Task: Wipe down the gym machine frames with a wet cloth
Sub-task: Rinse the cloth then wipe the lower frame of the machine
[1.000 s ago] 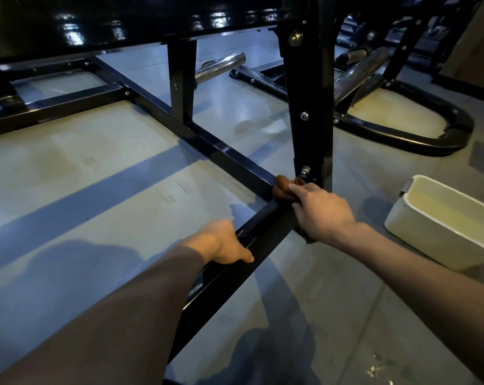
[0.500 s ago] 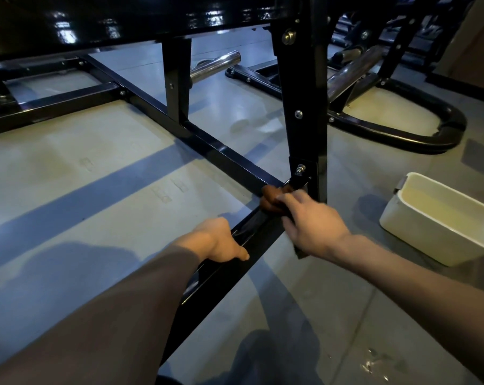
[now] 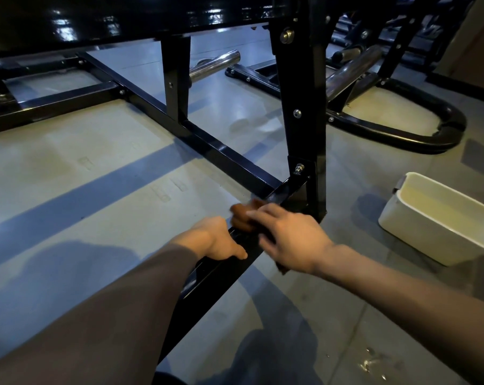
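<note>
A black steel machine frame lies low across the floor, with a thick upright post bolted to it. My left hand grips the floor bar near me, fingers curled over its edge. My right hand holds a brown cloth pressed against the same bar, just in front of my left hand and short of the post's foot. The cloth is mostly covered by my fingers; the hand is blurred.
A white rectangular tub with water stands on the floor to the right. A second black curved frame and chrome bars lie beyond the post. Wet drops mark the floor at bottom right.
My right hand and the cloth slid back along the bar from the post's foot toward me and my left hand. My left hand kept its grip on the bar.
</note>
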Demonstrator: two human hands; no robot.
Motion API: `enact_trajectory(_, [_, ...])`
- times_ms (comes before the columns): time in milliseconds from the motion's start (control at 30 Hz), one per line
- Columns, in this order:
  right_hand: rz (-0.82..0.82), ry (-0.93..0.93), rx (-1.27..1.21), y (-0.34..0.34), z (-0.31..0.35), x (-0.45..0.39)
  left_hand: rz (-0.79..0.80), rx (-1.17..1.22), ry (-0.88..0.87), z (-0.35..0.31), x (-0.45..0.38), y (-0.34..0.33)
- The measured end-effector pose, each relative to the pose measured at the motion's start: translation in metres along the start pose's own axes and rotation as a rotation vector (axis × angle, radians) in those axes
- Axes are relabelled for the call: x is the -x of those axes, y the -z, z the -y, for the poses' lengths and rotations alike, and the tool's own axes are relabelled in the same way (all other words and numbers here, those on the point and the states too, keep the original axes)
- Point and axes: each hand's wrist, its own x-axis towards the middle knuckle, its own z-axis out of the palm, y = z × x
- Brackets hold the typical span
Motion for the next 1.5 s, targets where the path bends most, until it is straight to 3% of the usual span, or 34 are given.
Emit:
enact_trajectory(100, [-0.051,0.067,0.08,0.001,-0.005,-0.006,0.01,0.019,0.007,-0.001,0.0,0.0])
enact_trajectory(233, [-0.067,-0.282,0.053,0.014,-0.046,-0.026,0.043,-0.014,0.013,-0.001,-0.001,0.003])
enact_trajectory(300, [-0.064,-0.317,0.021,0.017,-0.042,-0.03,0.043,-0.019,0.009,-0.001,-0.001,0.003])
enact_trajectory(500, [-0.064,0.093,-0.035,0.003,0.012,-0.005,0.018,0.032,0.002,0.0,-0.001,-0.001])
enact_trajectory(733, [-0.102,-0.313,0.017,0.014,-0.055,-0.034,0.048,-0.007,0.025,-0.001,0.0,0.003])
enact_trajectory(800, [-0.113,-0.264,-0.014,0.007,-0.032,-0.027,0.036,-0.015,0.022,-0.001,0.0,0.002])
enact_trajectory(867, [-0.13,-0.08,-0.066,-0.003,-0.007,-0.01,0.017,-0.03,0.017,0.0,0.001,0.001])
enact_trajectory(967, [-0.154,0.057,0.005,-0.006,-0.016,-0.009,0.007,-0.052,0.007,0.0,-0.001,0.001])
enact_trajectory(1100, [-0.123,-0.292,0.005,0.006,-0.071,-0.04,0.031,-0.044,0.011,0.0,-0.003,0.002])
enact_trajectory(1167, [-0.106,-0.356,-0.032,0.009,-0.07,-0.043,0.035,-0.046,0.008,0.001,-0.004,0.002])
enact_trajectory(1300, [-0.077,0.026,-0.022,-0.008,-0.018,-0.018,0.005,-0.064,0.001,0.005,-0.009,-0.003])
enact_trajectory(1367, [-0.108,0.129,0.075,-0.011,-0.025,-0.019,0.001,-0.067,0.002,0.004,-0.009,-0.003])
enact_trajectory(1500, [-0.134,-0.221,0.112,0.004,-0.07,-0.045,0.012,-0.056,-0.002,0.001,-0.006,0.001])
